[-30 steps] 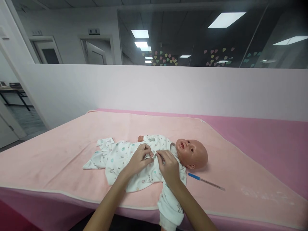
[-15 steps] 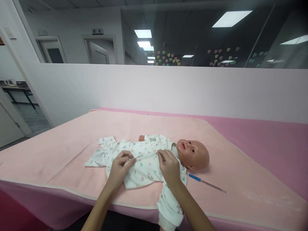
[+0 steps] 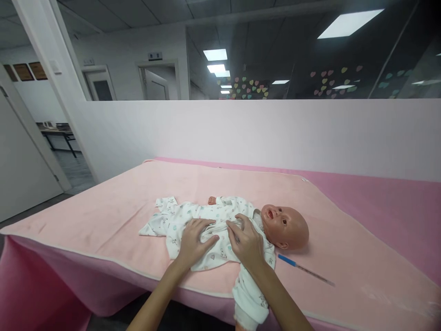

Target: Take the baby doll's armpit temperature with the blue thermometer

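A baby doll (image 3: 285,226) lies on its back with its head to the right, dressed in a white printed baby shirt (image 3: 215,262). Spread across the middle of the shirt front is my left hand (image 3: 196,241), thumb and fingers apart and resting on the cloth. My right hand (image 3: 247,243) is at the upper chest, its thumb and index finger close together on the shirt's front edge. The other right fingers are bent over the cloth. Beneath my right forearm a sleeved doll arm (image 3: 248,299) hangs over the near edge. Printed trousers (image 3: 155,225) lie flat at the left.
A blue-capped thermometer-like stick (image 3: 305,270) lies beside the doll's head. The peach blanket (image 3: 113,197) covers a pink-draped table (image 3: 389,202). A white wall (image 3: 241,133) with a window above stands behind, and a door (image 3: 27,151) is at the left.
My left hand has gone from a pinch on the shirt edge to lying spread on the cloth. My right hand stays near the upper chest. The view has shifted left.
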### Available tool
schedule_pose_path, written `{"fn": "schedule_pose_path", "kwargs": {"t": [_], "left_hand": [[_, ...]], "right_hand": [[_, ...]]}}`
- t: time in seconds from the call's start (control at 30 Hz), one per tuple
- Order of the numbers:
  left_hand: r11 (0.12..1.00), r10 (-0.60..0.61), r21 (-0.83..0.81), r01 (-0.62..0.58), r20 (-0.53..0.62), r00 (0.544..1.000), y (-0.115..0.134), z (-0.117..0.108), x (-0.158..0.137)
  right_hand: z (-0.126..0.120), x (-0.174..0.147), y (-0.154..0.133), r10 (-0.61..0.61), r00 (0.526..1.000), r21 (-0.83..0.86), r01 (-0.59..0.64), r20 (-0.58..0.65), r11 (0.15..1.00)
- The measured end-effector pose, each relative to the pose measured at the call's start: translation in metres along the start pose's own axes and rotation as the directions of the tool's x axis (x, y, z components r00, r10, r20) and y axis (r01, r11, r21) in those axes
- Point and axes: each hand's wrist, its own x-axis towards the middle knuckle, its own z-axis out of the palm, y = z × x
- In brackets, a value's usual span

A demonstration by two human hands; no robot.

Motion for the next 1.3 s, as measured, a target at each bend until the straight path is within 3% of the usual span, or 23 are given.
{"fn": "schedule_pose_path", "kwargs": {"t": [0.13,0.2,0.33,0.73,1.3], "left_hand": [[0.997,0.066,0.032,-0.065,-0.024,0.998,-0.001,0.003,0.0],[0.995,0.094,0.04,-0.092,-0.045,0.995,-0.004,0.005,-0.001],[0.992,0.115,0.07,-0.109,-0.08,0.99,-0.007,0.006,-0.003],[0.982,0.148,0.134,-0.131,-0.127,0.981,-0.002,0.006,-0.009],[0.963,0.201,0.206,-0.175,-0.109,0.974,0.001,0.007,-0.012]], "right_hand": [[-0.001,0.006,-0.012,-0.188,0.977,0.005,0.189,0.105,0.982],[-0.001,0.01,-0.019,-0.213,0.96,0.059,0.206,0.182,0.977],[0.0,0.012,-0.028,-0.154,0.954,0.113,0.128,0.258,0.985],[0.004,0.004,-0.021,0.011,0.985,0.302,-0.064,0.173,0.951],[0.01,0.001,-0.019,0.077,0.983,0.315,-0.126,0.166,0.941]]}}
